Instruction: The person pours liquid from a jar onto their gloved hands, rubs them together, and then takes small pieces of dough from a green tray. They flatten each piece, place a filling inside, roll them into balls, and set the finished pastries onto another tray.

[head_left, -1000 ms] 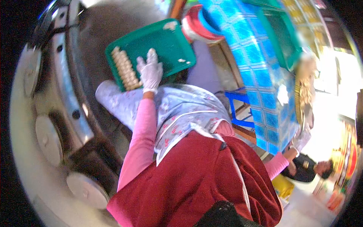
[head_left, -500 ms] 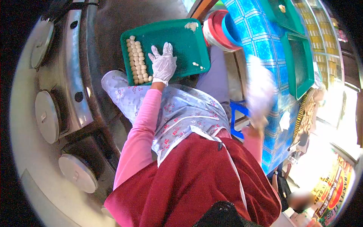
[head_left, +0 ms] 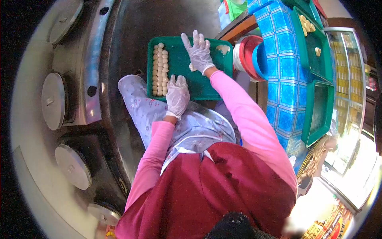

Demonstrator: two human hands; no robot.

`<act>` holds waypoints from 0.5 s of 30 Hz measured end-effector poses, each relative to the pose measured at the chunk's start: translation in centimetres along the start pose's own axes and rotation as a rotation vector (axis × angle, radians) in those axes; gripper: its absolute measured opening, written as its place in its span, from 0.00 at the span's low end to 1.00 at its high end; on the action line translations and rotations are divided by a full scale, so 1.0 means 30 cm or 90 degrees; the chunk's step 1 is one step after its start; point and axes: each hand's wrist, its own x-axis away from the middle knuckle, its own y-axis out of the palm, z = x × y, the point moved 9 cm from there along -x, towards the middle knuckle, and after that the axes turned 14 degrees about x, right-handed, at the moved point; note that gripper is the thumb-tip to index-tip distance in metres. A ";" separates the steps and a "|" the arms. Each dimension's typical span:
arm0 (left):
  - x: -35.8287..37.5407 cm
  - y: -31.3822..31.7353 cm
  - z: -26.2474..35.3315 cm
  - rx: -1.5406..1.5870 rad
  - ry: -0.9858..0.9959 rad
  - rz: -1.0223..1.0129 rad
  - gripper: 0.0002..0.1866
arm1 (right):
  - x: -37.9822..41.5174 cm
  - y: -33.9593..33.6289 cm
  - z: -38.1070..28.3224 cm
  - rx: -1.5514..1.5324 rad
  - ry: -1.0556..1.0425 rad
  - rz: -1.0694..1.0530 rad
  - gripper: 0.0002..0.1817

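A green tray [head_left: 207, 89] lies over my lap, with rows of small pale dough balls [head_left: 160, 71] packed along its left side. My gloved left hand [head_left: 178, 95] rests at the near edge of the tray, fingers stretched out and their tips just right of the balls. Above the far middle of the tray, my gloved right hand [head_left: 199, 53] has its fingers spread, with nothing visible between them. A pale dough piece [head_left: 192, 67] shows beside that palm, partly hidden by it. Whitish dough scraps [head_left: 223, 49] lie in the far right corner.
A red basin [head_left: 250, 51] and a blue bowl [head_left: 260, 59] stand right of the tray. Beyond them, a table with a blue checked cloth [head_left: 278, 75] carries green trays [head_left: 307, 123], one with dough pieces [head_left: 306, 26]. Round metal lids [head_left: 53, 101] line the counter on the left.
My right hand has swung from beside the blue-clothed table to over the tray. My left hand has drawn down to the near edge. The whole view has shifted.
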 end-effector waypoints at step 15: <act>-0.004 -0.001 0.024 -0.083 0.018 -0.035 0.24 | -0.019 -0.079 -0.119 0.010 0.052 0.044 0.47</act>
